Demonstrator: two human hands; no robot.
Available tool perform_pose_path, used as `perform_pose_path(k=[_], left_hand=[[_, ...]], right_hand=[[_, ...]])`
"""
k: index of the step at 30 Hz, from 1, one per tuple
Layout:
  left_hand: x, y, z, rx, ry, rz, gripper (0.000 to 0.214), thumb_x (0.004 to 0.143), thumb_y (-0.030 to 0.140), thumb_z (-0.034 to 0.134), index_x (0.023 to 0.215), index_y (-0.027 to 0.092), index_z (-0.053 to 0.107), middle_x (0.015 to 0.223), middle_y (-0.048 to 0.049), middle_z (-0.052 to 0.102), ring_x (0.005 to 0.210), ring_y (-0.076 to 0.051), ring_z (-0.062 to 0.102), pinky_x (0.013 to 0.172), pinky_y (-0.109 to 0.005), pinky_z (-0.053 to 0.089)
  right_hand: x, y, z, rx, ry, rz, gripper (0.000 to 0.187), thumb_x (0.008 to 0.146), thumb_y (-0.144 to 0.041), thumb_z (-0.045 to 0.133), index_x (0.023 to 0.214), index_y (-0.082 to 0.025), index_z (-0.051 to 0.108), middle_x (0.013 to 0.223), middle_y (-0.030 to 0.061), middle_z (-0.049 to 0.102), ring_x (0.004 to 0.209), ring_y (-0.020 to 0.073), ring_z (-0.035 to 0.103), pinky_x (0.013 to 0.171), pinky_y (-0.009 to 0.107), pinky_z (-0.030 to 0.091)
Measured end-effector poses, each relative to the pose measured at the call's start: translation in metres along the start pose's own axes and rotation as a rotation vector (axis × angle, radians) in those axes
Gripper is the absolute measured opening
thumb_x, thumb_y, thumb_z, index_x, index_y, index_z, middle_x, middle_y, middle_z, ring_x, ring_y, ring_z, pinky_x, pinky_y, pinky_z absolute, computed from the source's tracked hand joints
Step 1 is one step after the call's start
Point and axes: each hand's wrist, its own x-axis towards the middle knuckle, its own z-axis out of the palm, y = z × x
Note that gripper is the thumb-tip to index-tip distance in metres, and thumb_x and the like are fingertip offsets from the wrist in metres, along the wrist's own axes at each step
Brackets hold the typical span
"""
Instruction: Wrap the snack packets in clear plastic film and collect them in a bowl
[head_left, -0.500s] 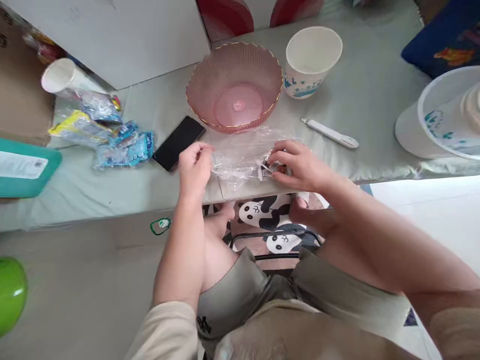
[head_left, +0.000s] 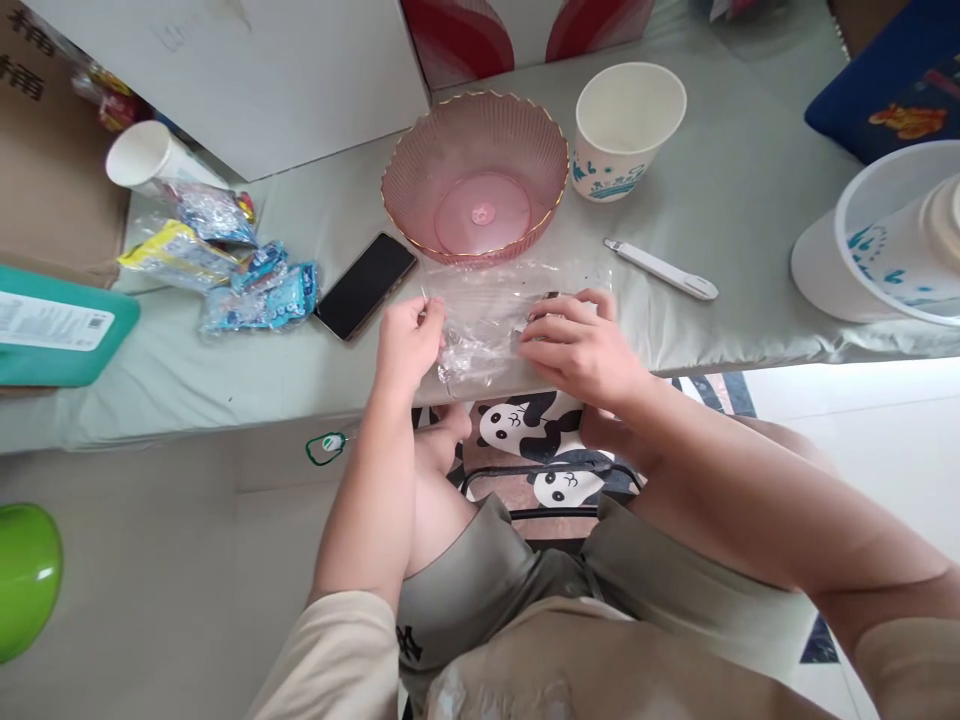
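A clear plastic bag (head_left: 487, 310) lies crumpled at the table's near edge, just in front of a pink ribbed bowl (head_left: 475, 177). My left hand (head_left: 407, 342) pinches the bag's left side with closed fingers. My right hand (head_left: 577, 340) lies curled over the bag's right side, its fingers pressing down on it. A small printed packet seen earlier under the right hand is hidden. A black phone (head_left: 365, 284) lies just left of the bag.
Several blue and yellow snack packets (head_left: 225, 270) lie at the left by a tipped white cup (head_left: 146, 157). A paper cup (head_left: 626, 125) stands behind, a white utility knife (head_left: 661, 270) to the right, and white tubs (head_left: 892, 240) at far right. A teal box (head_left: 60, 335) sits left.
My left hand has moved right, bunching the bag toward the right hand. My right hand has closed over the small packet, which no longer shows.
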Motion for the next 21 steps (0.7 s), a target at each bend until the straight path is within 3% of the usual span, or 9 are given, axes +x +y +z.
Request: perform_pose_path(k=[4, 10, 14, 17, 19, 21], left_hand=[[-0.001, 0.005, -0.008, 0.043, 0.031, -0.08, 0.027, 0.097, 0.03, 0.056, 0.072, 0.02, 0.063, 0.041, 0.0061, 0.041, 0.035, -0.011, 0.036, 0.036, -0.023, 0.024], [-0.011, 0.003, -0.028, 0.116, -0.05, -0.199, 0.031, 0.095, 0.028, 0.056, 0.066, 0.02, 0.061, 0.041, 0.0062, 0.04, 0.036, -0.009, 0.032, 0.038, -0.022, 0.023], [-0.009, -0.012, -0.042, 0.231, -0.131, -0.253, 0.028, 0.09, 0.031, 0.06, 0.065, 0.02, 0.063, 0.043, 0.0051, 0.04, 0.04, -0.011, 0.036, 0.041, -0.025, 0.025], [-0.002, -0.022, -0.043, 0.204, 0.047, -0.088, 0.025, 0.089, 0.036, 0.063, 0.069, 0.02, 0.062, 0.051, 0.004, 0.044, 0.047, -0.011, 0.039, 0.046, -0.026, 0.028], [0.001, -0.025, -0.037, 0.138, 0.219, 0.083, 0.019, 0.087, 0.039, 0.066, 0.084, 0.02, 0.065, 0.062, 0.0025, 0.052, 0.056, -0.012, 0.047, 0.052, -0.026, 0.035], [0.0, -0.023, -0.027, 0.113, 0.287, 0.207, 0.031, 0.081, 0.04, 0.073, 0.105, 0.021, 0.065, 0.083, -0.0018, 0.065, 0.072, -0.015, 0.058, 0.061, -0.027, 0.044]], right_hand=[[-0.012, 0.012, -0.019, 0.094, 0.049, -0.008, 0.018, 0.102, -0.021, 0.061, 0.092, -0.028, 0.076, 0.101, -0.0033, 0.082, 0.118, 0.0221, 0.067, 0.098, 0.043, 0.033], [-0.037, 0.035, -0.047, 0.129, -0.083, 0.077, 0.023, 0.1, -0.025, 0.062, 0.086, -0.032, 0.079, 0.094, -0.001, 0.081, 0.118, 0.0284, 0.069, 0.098, 0.049, 0.037], [-0.048, 0.055, -0.057, 0.087, -0.161, 0.219, 0.024, 0.096, -0.031, 0.061, 0.081, -0.033, 0.079, 0.105, 0.0024, 0.08, 0.123, 0.0331, 0.066, 0.099, 0.053, 0.04], [-0.048, 0.058, -0.061, 0.05, -0.112, 0.34, 0.024, 0.089, -0.024, 0.057, 0.079, -0.029, 0.078, 0.11, 0.0049, 0.079, 0.116, 0.0334, 0.067, 0.095, 0.053, 0.045], [-0.04, 0.053, -0.061, 0.038, 0.013, 0.459, 0.026, 0.087, -0.018, 0.052, 0.083, -0.026, 0.077, 0.104, 0.0075, 0.078, 0.102, 0.029, 0.07, 0.09, 0.048, 0.05], [-0.027, 0.042, -0.059, 0.057, 0.121, 0.535, 0.024, 0.091, -0.02, 0.052, 0.088, -0.024, 0.075, 0.096, 0.0097, 0.076, 0.09, 0.0257, 0.07, 0.084, 0.044, 0.053]])
